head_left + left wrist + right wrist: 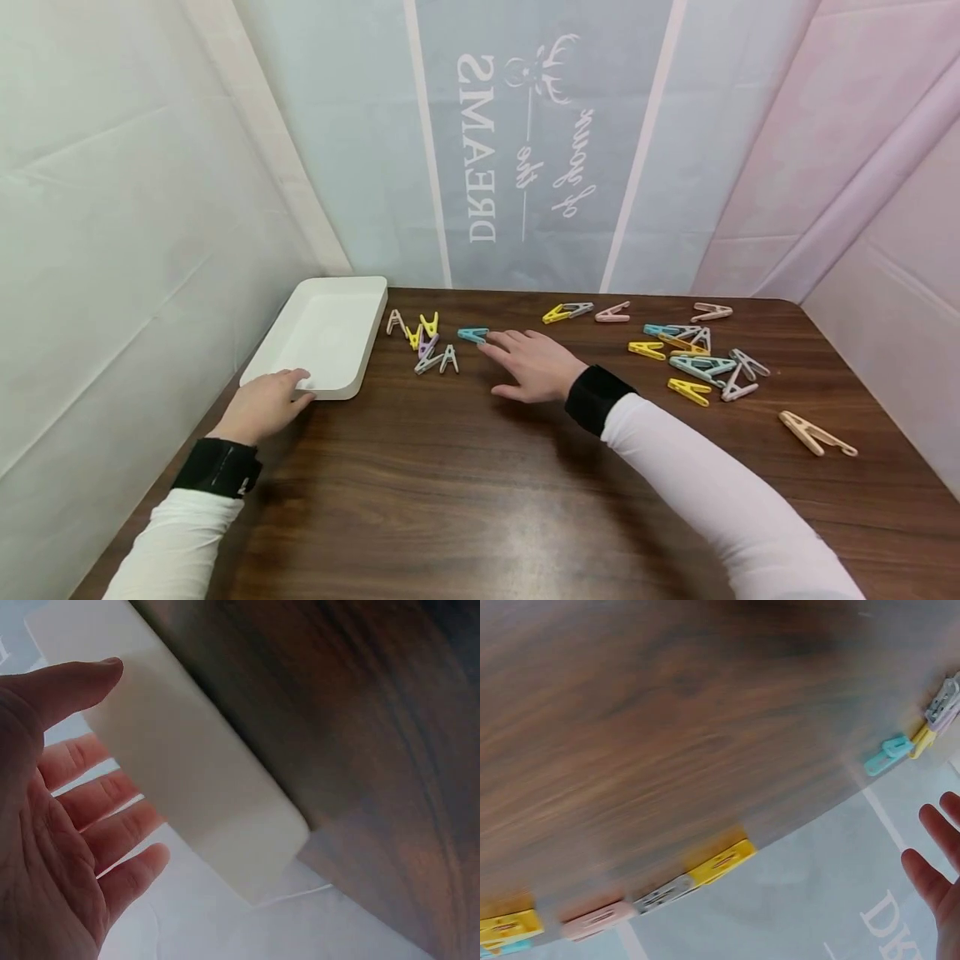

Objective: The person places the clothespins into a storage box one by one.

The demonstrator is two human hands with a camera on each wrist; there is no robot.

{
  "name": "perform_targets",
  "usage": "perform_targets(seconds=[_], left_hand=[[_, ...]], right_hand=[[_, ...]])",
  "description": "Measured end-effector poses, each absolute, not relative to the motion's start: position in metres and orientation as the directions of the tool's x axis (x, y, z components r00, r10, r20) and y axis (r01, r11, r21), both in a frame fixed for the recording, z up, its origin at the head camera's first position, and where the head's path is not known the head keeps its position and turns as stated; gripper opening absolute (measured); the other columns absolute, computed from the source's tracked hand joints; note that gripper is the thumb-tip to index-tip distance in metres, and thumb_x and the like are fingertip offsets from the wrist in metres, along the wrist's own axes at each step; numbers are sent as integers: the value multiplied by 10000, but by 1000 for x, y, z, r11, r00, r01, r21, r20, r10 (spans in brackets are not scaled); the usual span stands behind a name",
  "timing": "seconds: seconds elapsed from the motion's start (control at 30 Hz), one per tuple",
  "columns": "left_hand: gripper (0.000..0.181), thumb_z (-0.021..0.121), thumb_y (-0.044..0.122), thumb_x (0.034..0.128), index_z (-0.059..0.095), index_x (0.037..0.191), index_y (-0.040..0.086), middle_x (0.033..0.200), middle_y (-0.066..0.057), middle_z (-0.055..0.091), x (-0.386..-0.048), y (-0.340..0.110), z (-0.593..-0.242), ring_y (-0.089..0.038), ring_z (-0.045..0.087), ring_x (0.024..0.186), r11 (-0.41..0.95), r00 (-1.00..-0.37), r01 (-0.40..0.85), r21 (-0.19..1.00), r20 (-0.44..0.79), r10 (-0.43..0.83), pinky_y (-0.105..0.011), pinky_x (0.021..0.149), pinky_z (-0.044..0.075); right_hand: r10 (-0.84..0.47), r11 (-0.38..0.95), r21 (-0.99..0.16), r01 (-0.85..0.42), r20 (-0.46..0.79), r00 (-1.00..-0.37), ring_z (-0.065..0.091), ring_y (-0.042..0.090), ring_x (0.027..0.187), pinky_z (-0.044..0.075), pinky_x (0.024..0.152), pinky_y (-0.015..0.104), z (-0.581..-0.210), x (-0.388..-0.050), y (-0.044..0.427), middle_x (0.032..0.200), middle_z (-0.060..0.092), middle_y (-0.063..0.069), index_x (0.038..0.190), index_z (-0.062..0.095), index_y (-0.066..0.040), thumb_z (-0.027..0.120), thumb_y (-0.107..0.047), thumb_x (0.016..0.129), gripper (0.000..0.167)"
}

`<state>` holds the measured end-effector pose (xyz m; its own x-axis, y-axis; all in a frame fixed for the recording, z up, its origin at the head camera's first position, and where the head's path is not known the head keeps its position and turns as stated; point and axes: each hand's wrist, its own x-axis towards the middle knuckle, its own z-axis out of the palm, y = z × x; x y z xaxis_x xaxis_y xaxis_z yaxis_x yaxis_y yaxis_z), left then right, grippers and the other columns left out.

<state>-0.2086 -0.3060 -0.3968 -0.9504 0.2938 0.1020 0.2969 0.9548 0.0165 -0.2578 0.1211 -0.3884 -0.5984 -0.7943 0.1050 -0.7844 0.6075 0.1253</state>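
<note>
My left hand (262, 407) is at the near edge of a white tray (322, 292), its fingers extended over the rim. In the left wrist view the thumb (82, 686) lies across the tray's outer wall (176, 750), and the fingertips pass behind that wall's edge. Over the table, my right hand (536, 367) has its fingers loosely extended and nothing in its grasp. Its fingertips are nearest to a blue clothespin (472, 334); contact cannot be made out. Between that clothespin and the tray lies a small group with a yellow clothespin (429, 323) and a purple clothespin (427, 345).
Several more clothespins lie at the right, including a yellow one (688, 391) and a teal one (701, 368). A beige clothespin (816, 433) lies apart, nearer the right edge. A pink clothespin (613, 313) sits by the back edge. Fabric curtains (360, 150) surround the wooden table (450, 483).
</note>
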Motion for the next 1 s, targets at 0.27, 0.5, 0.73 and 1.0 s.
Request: perform_targets(seconds=[0.27,0.5,0.73,1.0], left_hand=[[170,675,11,858,590,742,103,609,22,568,-205,-308,-403,-175,536,551,931,-914,365,8,193,357,-407,519,453],[172,668,-1,857,595,753,115,602,49,531,-199,-289,-395,-151,489,537,911,-898,411,26,182,400,-382,498,424],[111,682,-2,850,636,809,91,634,28,571,-195,-256,-387,-138,493,563,888,-888,455,69,110,447,-371,533,444],[39,685,15,858,652,856,35,681,-15,609,-199,-223,-387,-153,554,616,872,-879,477,114,61,473,-377,595,485]], right_hand=[[-806,592,133,-795,85,-586,406,268,1341,368,1045,452,-381,-262,87,1475,413,145,1490,372,-101,534,-533,945,715],[-813,582,144,-800,98,-574,409,256,1331,367,1047,411,-372,-261,56,1472,412,130,1501,353,-117,577,-475,938,704],[-806,592,68,-803,55,-589,345,243,1378,338,1078,399,-382,-256,34,1532,318,132,1529,268,-86,613,-447,924,784],[-811,585,39,-810,64,-582,322,225,1399,339,1079,411,-392,-247,14,1549,302,108,1534,242,-76,609,-379,945,757]])
